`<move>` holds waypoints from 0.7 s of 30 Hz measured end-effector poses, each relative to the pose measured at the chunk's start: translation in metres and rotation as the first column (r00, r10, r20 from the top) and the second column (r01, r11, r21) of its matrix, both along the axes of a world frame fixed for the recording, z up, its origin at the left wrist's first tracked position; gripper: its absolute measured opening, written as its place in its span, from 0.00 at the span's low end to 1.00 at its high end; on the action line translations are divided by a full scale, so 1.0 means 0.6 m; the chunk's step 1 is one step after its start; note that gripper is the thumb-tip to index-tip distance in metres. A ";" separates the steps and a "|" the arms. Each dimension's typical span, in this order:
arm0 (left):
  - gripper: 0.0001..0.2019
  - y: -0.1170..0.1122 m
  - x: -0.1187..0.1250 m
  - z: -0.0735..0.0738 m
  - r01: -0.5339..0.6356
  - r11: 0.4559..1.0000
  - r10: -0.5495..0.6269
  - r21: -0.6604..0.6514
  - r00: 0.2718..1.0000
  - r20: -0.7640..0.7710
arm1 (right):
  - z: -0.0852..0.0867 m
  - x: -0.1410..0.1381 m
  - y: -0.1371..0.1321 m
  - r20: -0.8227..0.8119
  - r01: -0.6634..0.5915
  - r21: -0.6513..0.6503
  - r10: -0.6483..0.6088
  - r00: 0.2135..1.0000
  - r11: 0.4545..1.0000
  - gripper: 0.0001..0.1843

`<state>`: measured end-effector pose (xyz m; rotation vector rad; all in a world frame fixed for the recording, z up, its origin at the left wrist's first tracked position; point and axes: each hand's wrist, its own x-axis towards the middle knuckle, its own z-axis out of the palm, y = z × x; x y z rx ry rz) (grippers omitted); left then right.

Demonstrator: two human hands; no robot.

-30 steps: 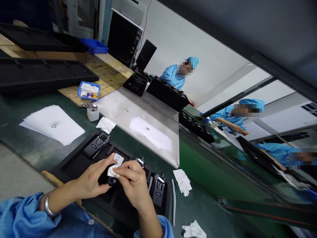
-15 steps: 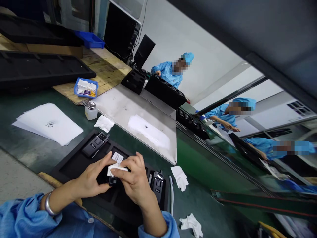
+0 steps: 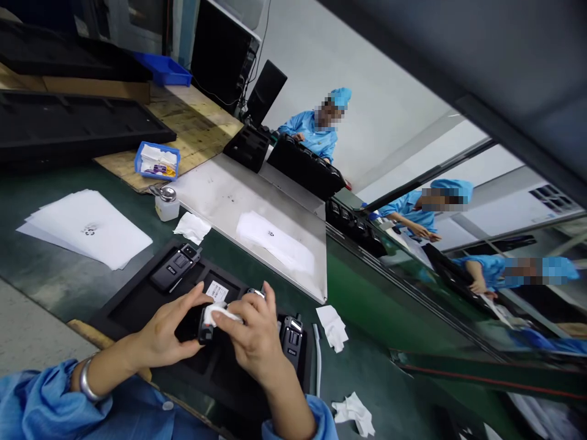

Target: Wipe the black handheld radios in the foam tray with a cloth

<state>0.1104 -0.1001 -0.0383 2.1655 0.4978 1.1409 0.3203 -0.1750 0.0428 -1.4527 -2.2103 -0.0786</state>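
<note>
Black handset [image 3: 206,332] held by left hand [image 3: 167,330], thumb opposite fingers; right hand [image 3: 255,336] pinches white wipe [image 3: 214,313] against it; probably best: light pressure, steady grip.

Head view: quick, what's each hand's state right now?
Left hand: closed, holding a black device.
Right hand: closed, pinching a white cloth against that device.

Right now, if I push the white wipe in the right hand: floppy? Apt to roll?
Probably floppy: the white wipe is bunched in the right hand. Likely light, as it looks thin. Unlikely to roll: no rounded form shows, though the hand hides part of it.
</note>
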 end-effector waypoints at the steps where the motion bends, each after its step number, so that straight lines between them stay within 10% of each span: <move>1: 0.47 0.000 -0.002 0.000 0.001 1.000 -0.001 -0.001 1.000 0.001 | -0.010 0.013 -0.001 0.030 0.032 -0.005 -0.032 0.999 0.999 0.19; 8: 0.47 0.000 0.004 0.007 0.032 0.999 -0.032 0.005 0.999 0.007 | -0.045 0.059 -0.043 -0.188 0.262 0.080 -0.244 0.951 0.962 0.22; 15: 0.46 0.003 0.008 0.008 -0.005 0.999 0.006 0.040 1.000 -0.020 | 0.006 -0.016 0.003 -0.122 0.022 0.047 -0.016 0.992 0.999 0.20; 21: 0.47 0.004 0.003 0.005 0.004 1.000 -0.004 0.016 1.000 -0.003 | -0.047 0.050 0.005 -0.084 0.234 0.004 -0.233 0.969 0.972 0.19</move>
